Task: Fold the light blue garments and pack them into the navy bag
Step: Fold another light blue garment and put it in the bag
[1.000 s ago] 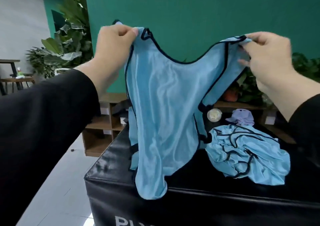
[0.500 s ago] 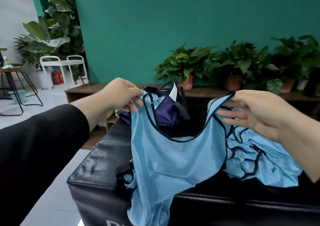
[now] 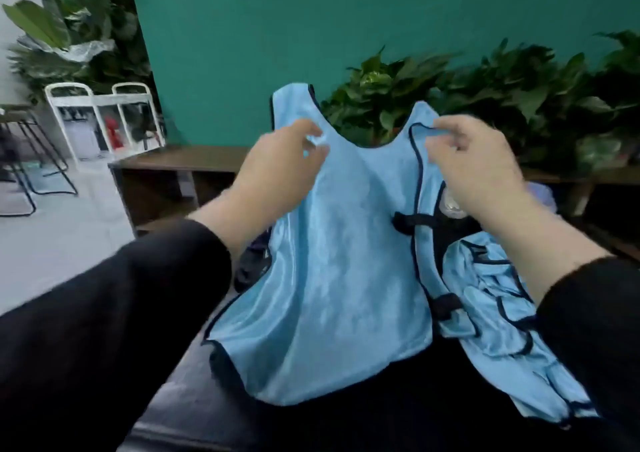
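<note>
The person is holding a light blue vest (image 3: 332,278) up over the black worktop (image 3: 214,417), its hem sagging down onto the padded surface toward six o'clock. The left hand (image 3: 277,171) is pinching the shoulder strap at about ten o'clock of the neckline, fingers curled into the cloth, and the right hand (image 3: 474,164) is gripping the other strap at about two o'clock, fingers bent over the dark piping. Both arms are wearing black sleeves (image 3: 104,330). A crumpled heap of light blue garments (image 3: 495,320) is lying on the worktop at four o'clock of the held vest, just beside it. A dark bit of the navy bag (image 3: 252,261) is peeking out at nine o'clock behind the vest, mostly hidden. Potted plants (image 3: 485,98) are lining the green wall (image 3: 311,18) at twelve o'clock, and white chairs (image 3: 104,119) are standing off at ten o'clock.
</note>
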